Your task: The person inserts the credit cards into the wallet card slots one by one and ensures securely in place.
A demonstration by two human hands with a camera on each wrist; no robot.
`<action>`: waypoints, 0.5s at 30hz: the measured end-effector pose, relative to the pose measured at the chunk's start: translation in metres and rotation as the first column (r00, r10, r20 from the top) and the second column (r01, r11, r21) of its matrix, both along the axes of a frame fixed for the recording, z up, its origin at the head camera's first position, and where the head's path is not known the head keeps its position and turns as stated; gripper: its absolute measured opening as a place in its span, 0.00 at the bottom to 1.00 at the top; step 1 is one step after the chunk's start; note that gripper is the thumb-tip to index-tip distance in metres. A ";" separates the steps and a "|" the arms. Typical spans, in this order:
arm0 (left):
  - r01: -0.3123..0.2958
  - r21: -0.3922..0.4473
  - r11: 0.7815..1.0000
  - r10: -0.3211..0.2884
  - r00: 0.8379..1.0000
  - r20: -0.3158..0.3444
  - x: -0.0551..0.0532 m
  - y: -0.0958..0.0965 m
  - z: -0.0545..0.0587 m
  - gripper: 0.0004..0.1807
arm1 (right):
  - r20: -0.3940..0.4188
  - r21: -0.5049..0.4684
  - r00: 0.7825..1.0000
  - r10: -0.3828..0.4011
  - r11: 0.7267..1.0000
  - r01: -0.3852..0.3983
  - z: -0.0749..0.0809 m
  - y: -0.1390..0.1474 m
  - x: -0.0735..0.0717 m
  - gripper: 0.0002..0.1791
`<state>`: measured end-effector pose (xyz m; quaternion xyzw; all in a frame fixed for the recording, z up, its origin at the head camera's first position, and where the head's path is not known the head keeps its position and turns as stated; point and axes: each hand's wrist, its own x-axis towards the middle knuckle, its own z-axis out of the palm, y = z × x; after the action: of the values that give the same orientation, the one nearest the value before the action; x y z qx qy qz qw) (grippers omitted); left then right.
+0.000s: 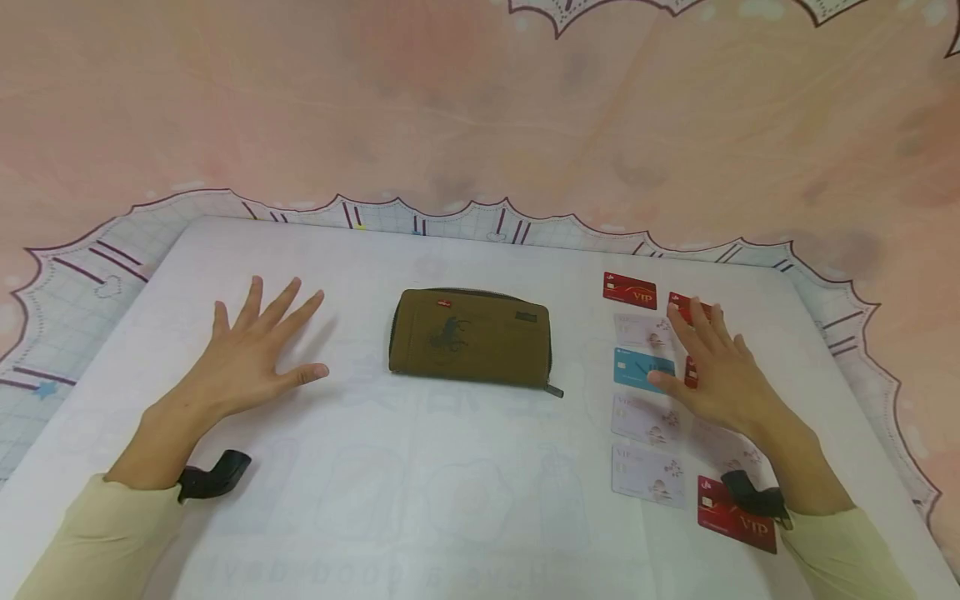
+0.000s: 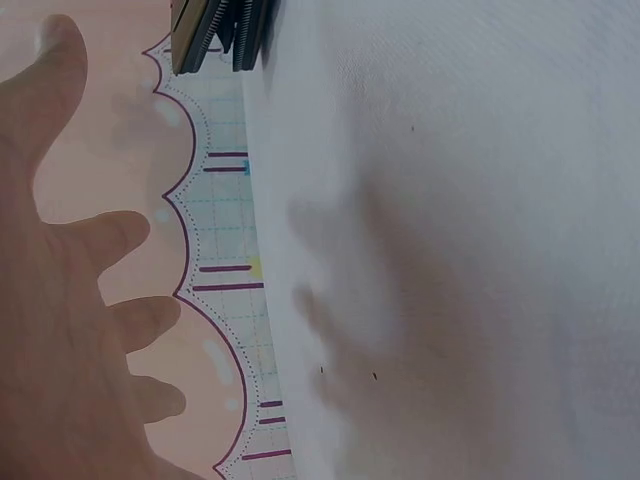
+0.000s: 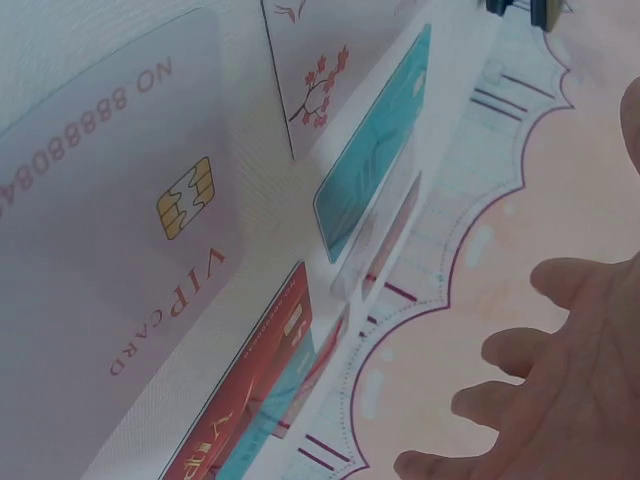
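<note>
An olive zip wallet lies closed in the middle of the white surface, its zip pull at the lower right corner. To its left, my left hand hovers with fingers spread, holding nothing. My right hand hovers, fingers spread too, over two columns of cards, partly hiding several. Among them are a red VIP card, a blue card, pale floral cards and a red VIP card near the wrist. In the right wrist view a pale VIP card looms close beneath the hand.
The white tabletop carries faint printed lettering. Behind it and at both sides spreads a pinkish cloth with a scalloped, checked border. A black wrist strap piece sits at the left cuff, another at the right.
</note>
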<state>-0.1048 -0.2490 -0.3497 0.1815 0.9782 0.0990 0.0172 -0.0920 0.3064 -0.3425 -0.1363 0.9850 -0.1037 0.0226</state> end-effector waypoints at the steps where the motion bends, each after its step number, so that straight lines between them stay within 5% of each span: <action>1: 0.001 -0.001 1.000 -0.001 1.000 0.001 0.000 0.000 0.000 0.50 | 0.003 0.002 1.000 -0.001 1.000 0.001 0.000 0.000 0.000 0.55; 15: 0.009 0.020 1.000 -0.008 1.000 -0.017 -0.003 0.003 0.001 0.51 | 0.013 -0.023 1.000 -0.007 1.000 0.007 0.002 0.000 -0.003 0.55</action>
<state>-0.1073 -0.2455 -0.3487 0.1866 0.9765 0.1073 0.0076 -0.0947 0.3067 -0.3404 -0.1323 0.9840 -0.1161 0.0272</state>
